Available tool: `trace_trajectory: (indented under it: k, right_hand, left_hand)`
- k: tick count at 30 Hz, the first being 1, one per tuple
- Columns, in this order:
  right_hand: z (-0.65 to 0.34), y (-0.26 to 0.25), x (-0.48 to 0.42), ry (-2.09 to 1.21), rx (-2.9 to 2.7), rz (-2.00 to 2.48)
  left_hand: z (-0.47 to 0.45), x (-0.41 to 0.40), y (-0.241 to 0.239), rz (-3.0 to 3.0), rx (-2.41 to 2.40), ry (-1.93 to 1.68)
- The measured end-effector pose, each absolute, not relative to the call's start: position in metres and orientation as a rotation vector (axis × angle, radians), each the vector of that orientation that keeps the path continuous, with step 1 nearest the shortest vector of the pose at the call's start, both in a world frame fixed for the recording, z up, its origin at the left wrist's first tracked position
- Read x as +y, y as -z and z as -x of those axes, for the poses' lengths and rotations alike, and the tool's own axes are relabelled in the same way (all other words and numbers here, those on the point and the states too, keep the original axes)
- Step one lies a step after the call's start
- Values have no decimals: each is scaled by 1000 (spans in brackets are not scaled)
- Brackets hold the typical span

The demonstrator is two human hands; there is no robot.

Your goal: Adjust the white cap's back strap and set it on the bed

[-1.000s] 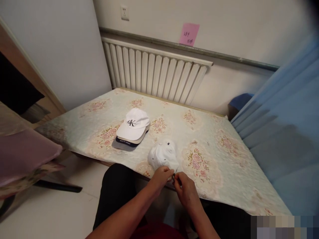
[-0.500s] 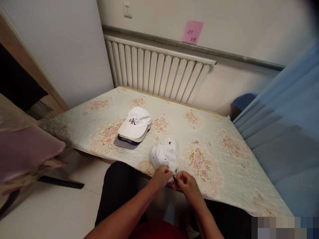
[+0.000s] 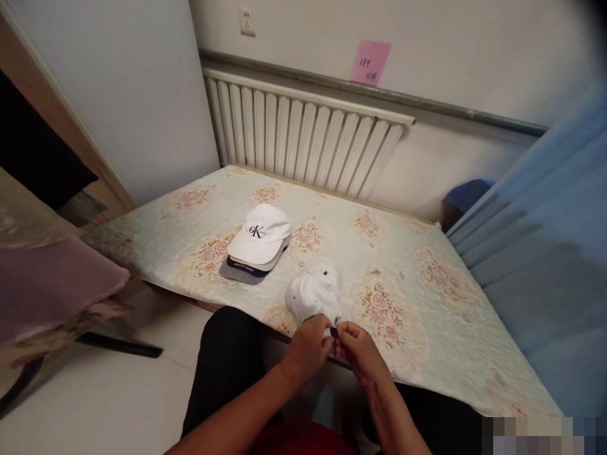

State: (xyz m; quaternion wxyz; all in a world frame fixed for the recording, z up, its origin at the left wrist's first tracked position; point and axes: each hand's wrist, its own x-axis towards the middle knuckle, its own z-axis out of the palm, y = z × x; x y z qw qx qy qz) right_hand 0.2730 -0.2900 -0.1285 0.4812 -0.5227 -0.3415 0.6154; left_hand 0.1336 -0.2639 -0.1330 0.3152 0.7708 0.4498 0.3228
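Observation:
A white cap (image 3: 313, 293) lies crown-up at the near edge of the flowered mattress (image 3: 417, 297), its back end toward me. My left hand (image 3: 309, 346) pinches the cap's rear edge. My right hand (image 3: 358, 349) meets it there, fingers closed on a small dark piece of the cap's back strap (image 3: 334, 332). The two hands touch each other just below the cap. Farther back and to the left, a stack of caps (image 3: 256, 248) rests on the mattress, with a white lettered cap on top.
A white radiator (image 3: 303, 136) runs along the wall behind the mattress, with a pink note (image 3: 370, 63) above it. A blue curtain (image 3: 545, 253) hangs at the right. A pink cushion (image 3: 52, 284) sits at the left above the pale floor.
My hands have drawn closer together at the cap's back and sit slightly lower. The view has shifted a little to the left; the caps have not moved on the mattress.

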Motion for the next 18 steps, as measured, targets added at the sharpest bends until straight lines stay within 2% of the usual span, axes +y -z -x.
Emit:
trace_trajectory:
  k: [9, 18]
  right_hand:
    - [-281, 119, -282, -1455, -1094, 1367]
    - [-283, 107, -278, -1294, -1405, 1446]
  left_hand:
    - [-131, -260, 136, -2368, 1207, -710]
    - [-129, -254, 136, -2451, 1185, -692]
